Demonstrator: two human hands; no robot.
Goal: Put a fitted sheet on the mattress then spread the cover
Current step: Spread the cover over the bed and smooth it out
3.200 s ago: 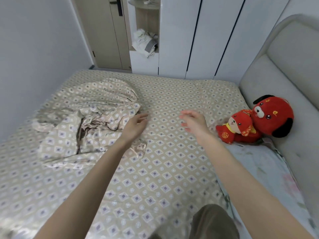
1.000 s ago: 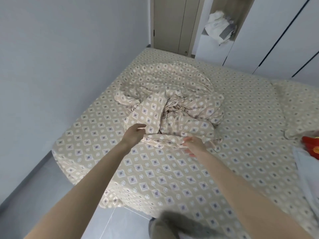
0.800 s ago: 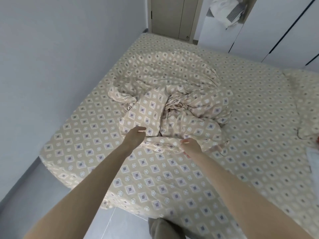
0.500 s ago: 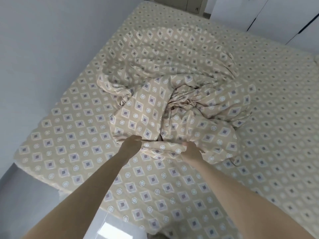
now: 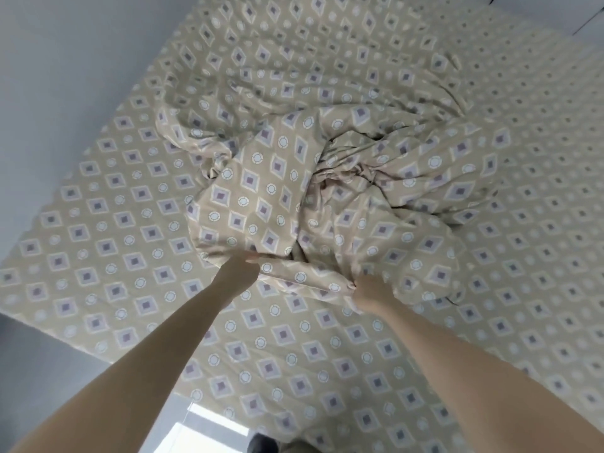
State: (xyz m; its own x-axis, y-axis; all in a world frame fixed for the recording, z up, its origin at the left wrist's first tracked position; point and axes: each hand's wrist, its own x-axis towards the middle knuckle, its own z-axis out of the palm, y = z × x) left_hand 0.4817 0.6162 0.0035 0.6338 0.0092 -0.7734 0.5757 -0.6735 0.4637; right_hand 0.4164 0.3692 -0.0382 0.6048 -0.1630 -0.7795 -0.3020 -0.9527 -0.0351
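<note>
Gripping, it seems, the crumpled cover's (image 5: 327, 191) near edge, left hand (image 5: 238, 272) and right hand (image 5: 372, 291) rest on the fitted sheet (image 5: 130, 256).

Both bare arms reach forward and down, almost straight. The left hand (image 5: 240, 273) and the right hand (image 5: 372, 291) sit level and apart, fingers curled, each pinching the near edge of the cover (image 5: 302, 276).

I see a pale grey wall (image 5: 62, 60) at 10 o'clock | grey floor (image 5: 39, 374) at 8 o'clock | bright light patch (image 5: 202, 434) on it at 6 o'clock | white cabinet panel (image 5: 555, 8), dark seam, at 1 o'clock
</note>
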